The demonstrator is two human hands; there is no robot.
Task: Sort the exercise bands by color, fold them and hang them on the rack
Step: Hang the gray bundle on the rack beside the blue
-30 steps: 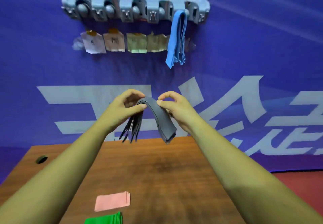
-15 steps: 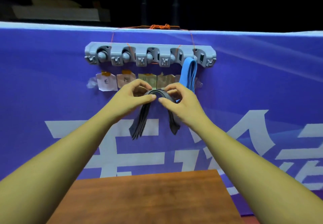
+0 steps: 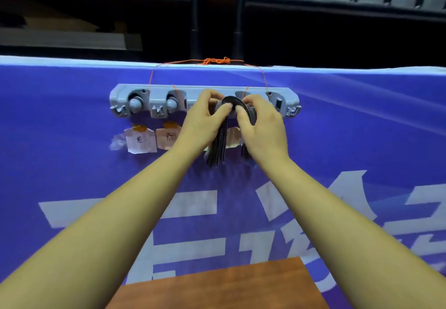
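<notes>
Hands meet at the grey rack in the head view. The rack hangs by orange string against a blue banner. The left hand and the right hand each pinch the folded dark grey bands between thumb and curled fingers. They hold the fold arched up against the rack just right of its middle, and the tails hang down between the wrists. The step in hand looks like seating that fold on a holder.

The bundle is several layers thick. If only some layers catch, the rest could slide off and drop once the pinch is let go. The rack hangs on string and does not look fixed, so a firm push may swing or tilt it and make the fold miss. The loose tails could also spread out of their fold.

Both hands cover the holder itself, so I cannot tell whether the bands are already hooked or only pressed against it. Two paper labels show at the left, with writing too small to read. The others are behind the hands and the bands, so the colour match cannot be checked. The right hand hides part of the rack's right end. Only the far corner of the bench shows at the bottom.
</notes>
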